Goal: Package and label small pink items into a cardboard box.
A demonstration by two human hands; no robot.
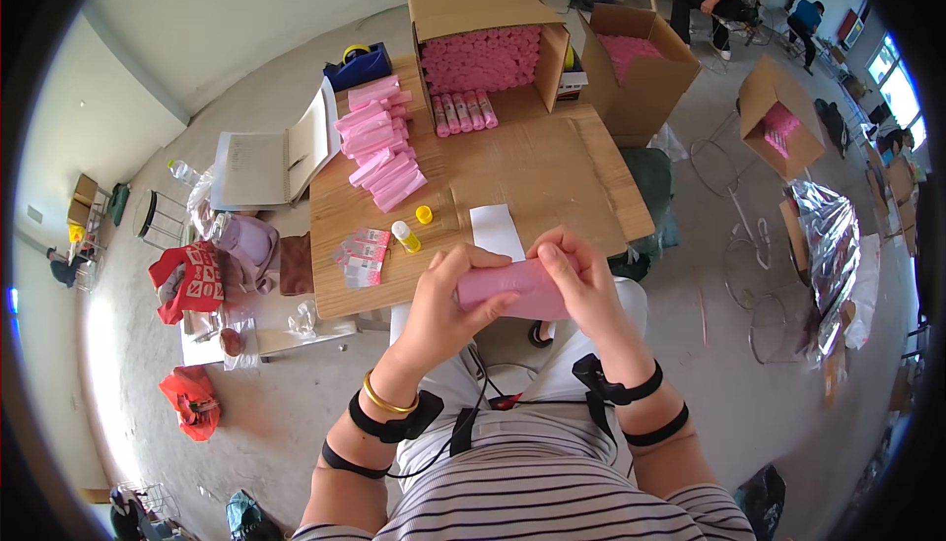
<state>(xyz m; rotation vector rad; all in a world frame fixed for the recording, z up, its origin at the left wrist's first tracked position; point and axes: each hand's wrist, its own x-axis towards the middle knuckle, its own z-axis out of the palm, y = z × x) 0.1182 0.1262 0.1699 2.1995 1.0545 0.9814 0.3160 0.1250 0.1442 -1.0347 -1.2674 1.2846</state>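
Observation:
Over the near edge of the wooden table (601,171), I hold a soft pink roll (520,290) sideways between both hands. My left hand (443,297) is closed round its left end, thumb along the near side. My right hand (583,290) grips the other end, with the thumb on top. Just beyond my hands lies a white sheet of paper (496,229). Left of it are an uncapped glue stick (406,237), its yellow cap (424,214) and a fanned pile of pink-and-grey labels (363,257). A heap of pink rolls (379,142) lies farther back on the left.
An open carton (483,9) packed with pink rolls stands at the back, several labelled rolls (463,112) before it. A blue tape dispenser (357,68) and an open notebook (251,171) are at left. More cartons (641,88) stand right; people sit farther off.

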